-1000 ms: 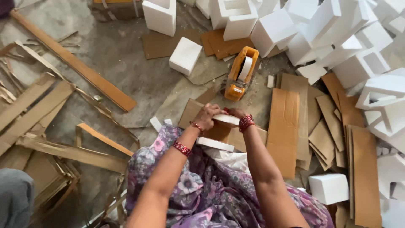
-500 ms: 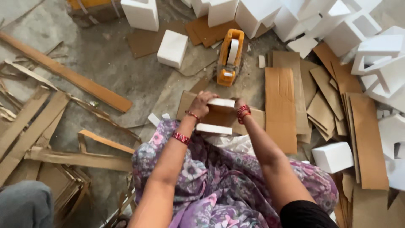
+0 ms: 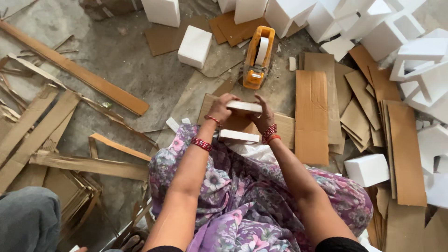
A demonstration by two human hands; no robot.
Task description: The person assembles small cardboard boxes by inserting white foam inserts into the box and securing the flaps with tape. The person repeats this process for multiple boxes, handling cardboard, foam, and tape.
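Both hands, left hand (image 3: pixel 223 106) and right hand (image 3: pixel 262 116), now pinch 1 flat white foam strip (image 3: pixel 244 107), lifted higher than before, just below the orange tape dispenser (image 3: pixel 258 57).

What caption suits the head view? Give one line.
Both hands, left hand and right hand, grip a white foam slab near a yellow tape dispenser.

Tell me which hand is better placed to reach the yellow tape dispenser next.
Probably the right hand. It grips the right end of the white foam piece, and the yellow tape dispenser lies on the floor just beyond it. The left hand, at the other end, is slightly farther away.
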